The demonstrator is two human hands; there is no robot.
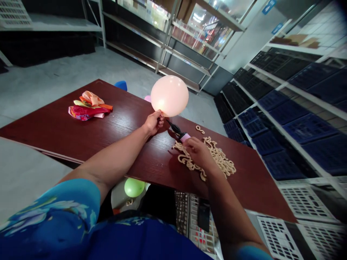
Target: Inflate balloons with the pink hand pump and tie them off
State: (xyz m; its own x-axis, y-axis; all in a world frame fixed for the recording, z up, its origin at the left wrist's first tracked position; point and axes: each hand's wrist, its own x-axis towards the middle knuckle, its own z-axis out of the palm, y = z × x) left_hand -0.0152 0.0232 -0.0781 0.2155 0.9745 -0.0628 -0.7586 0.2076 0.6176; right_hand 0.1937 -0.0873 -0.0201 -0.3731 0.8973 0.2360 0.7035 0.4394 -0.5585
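Beyond the dark red table (130, 119) stands metal shelving (135, 31), and near the table's far edge the left hand (154, 122) pinches an inflated pale pink balloon (169, 95) at its base. The right hand (199, 151) curls around a pump (185, 137) above beige twisted pieces (221, 159), its nozzle (175, 128) just beside the left fingers. Should that pinch slacken, air could rush out and the balloon fly loose, though whether it is knotted is too small to tell

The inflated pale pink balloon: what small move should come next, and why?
Probably lower the hand pump to the table: the left hand pinches the balloon by its neck, the nozzle looks clear of it, and the pump occupies the right hand.
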